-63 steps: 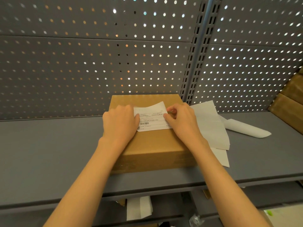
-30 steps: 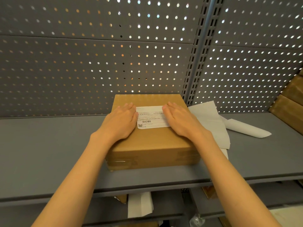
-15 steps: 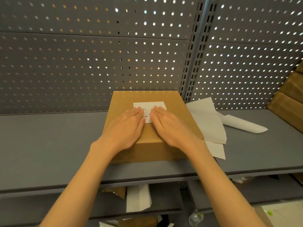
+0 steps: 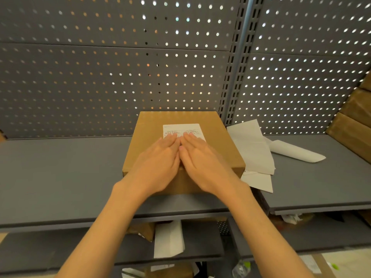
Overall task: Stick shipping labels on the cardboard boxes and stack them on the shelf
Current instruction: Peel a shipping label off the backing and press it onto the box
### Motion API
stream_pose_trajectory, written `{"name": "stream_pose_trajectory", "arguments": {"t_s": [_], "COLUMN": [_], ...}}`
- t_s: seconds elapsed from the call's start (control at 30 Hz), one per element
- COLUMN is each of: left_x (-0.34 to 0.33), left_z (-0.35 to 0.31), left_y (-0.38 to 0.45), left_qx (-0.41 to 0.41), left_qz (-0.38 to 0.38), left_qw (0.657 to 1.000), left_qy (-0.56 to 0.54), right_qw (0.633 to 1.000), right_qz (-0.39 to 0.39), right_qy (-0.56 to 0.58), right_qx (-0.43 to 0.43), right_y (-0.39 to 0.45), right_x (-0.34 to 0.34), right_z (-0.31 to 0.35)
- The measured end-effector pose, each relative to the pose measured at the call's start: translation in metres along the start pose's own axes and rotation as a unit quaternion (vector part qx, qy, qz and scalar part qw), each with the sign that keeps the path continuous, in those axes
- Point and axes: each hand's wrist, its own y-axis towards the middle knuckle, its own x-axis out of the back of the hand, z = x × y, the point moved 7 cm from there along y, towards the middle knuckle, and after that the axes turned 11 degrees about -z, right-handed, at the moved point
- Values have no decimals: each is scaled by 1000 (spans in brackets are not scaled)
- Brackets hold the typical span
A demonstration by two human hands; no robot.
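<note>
A brown cardboard box (image 4: 152, 127) lies flat on the grey shelf (image 4: 64, 173), against the perforated back panel. A white shipping label (image 4: 181, 128) is stuck on its top face, towards the far side. My left hand (image 4: 158, 163) and my right hand (image 4: 202, 163) rest flat, palms down, side by side on the box top. Their fingertips cover the label's near edge. Neither hand holds anything. The near half of the box top is hidden under my hands.
White backing sheets (image 4: 251, 149) and a curled white strip (image 4: 295, 151) lie on the shelf right of the box. More cardboard boxes (image 4: 355, 121) are stacked at the far right. The lower shelf holds white paper (image 4: 168, 239) and brown scraps.
The label went from half lifted to flat on the box. My hands moved from the label's two ends to its middle and slid towards me.
</note>
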Motion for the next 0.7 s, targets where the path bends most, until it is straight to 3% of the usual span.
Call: {"name": "stream_pose_trajectory", "arguments": {"t_s": [0.7], "left_x": [12], "left_z": [44], "left_y": [-28], "left_qx": [96], "left_qz": [-25], "left_qw": [995], "left_qy": [19], "right_qw": [994], "right_qz": [-59], "right_qy": [-71], "right_qx": [-58], "right_y": [-26], "right_x": [17], "right_z": [-41]}}
